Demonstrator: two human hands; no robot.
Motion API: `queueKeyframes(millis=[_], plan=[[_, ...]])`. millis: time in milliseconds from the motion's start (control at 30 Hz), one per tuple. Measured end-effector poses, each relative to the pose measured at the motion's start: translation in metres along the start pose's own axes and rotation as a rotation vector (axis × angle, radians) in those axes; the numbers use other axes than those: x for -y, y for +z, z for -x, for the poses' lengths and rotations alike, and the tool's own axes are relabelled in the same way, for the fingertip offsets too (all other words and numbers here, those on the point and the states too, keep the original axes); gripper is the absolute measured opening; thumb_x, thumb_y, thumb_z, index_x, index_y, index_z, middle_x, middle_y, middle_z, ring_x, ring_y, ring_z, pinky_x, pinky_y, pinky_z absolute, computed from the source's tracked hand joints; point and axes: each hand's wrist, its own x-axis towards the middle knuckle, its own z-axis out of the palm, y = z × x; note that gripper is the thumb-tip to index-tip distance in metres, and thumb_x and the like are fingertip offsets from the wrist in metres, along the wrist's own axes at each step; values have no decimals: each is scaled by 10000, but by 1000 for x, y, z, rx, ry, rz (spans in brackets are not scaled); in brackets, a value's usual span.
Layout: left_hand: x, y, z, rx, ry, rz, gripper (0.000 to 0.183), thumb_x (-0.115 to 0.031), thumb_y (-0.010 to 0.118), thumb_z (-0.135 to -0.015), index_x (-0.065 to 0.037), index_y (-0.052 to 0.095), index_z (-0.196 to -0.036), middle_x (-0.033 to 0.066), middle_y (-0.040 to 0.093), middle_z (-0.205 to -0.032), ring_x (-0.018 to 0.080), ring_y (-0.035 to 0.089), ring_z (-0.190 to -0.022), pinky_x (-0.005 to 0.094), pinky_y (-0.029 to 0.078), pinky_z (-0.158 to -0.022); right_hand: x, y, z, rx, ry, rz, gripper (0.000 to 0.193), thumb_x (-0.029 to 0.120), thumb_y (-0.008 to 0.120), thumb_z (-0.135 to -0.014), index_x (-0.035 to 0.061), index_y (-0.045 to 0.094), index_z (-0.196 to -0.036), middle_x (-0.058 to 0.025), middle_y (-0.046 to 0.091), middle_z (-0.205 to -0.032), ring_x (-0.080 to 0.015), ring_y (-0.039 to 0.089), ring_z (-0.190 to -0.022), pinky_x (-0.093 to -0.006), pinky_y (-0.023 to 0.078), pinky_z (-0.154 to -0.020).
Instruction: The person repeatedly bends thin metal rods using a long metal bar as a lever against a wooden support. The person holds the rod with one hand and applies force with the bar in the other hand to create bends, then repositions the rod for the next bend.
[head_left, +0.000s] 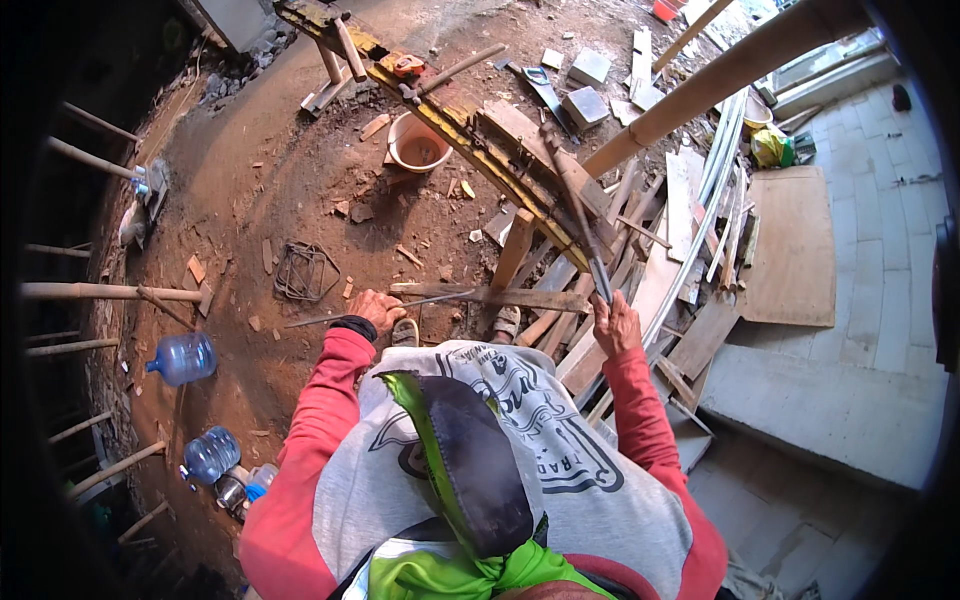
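Note:
My left hand is closed around a thin metal rod, which sticks out on both sides of the fist. My right hand grips the pale metal end of a long dark bar. That bar slants up and away, across the near end of a worn yellow beam. Several nails or pegs stand along the beam's top. A short wooden board lies level between my hands, just beyond my feet. An orange tape measure rests farther along the beam.
A pale bucket stands beside the beam, near a handsaw and grey blocks. Bent wire frames lie on the dirt at left, with water jugs nearer. Scrap planks and a bamboo pole crowd the right.

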Motion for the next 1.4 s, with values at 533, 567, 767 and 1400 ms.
queueKeyframes(millis=[533,567,767,1400], plan=[[-6,24,16,-68,-97,291,320,-390,666,-868,-128,766,-1024,171,724,-959,366,693,-905,450,551,-819,22,-28,-4,-31,-112,134,349,403,533,-987,55,516,-978,-274,646,-792,-515,618,-734,-588,474,-617],[-9,18,12,-50,-102,266,318,-393,668,-866,-138,768,-1026,169,724,-964,366,694,-906,453,551,-820,21,-31,-10,61,-1,90,356,410,528,-988,54,520,-985,-276,646,-792,-518,617,-740,-592,473,-627],[-2,11,4,-83,-98,235,298,-384,670,-860,-149,772,-1012,173,724,-946,371,690,-920,448,553,-835,17,-34,3,10,-34,12,299,348,550,-990,50,524,-990,-282,633,-788,-515,612,-749,-576,458,-623],[-4,25,21,-105,-112,261,307,-411,666,-855,-164,771,-1003,175,719,-939,389,681,-885,466,545,-811,-2,31,0,-49,-53,57,411,442,530,-988,40,535,-907,-283,623,-765,-519,602,-723,-573,461,-611]])
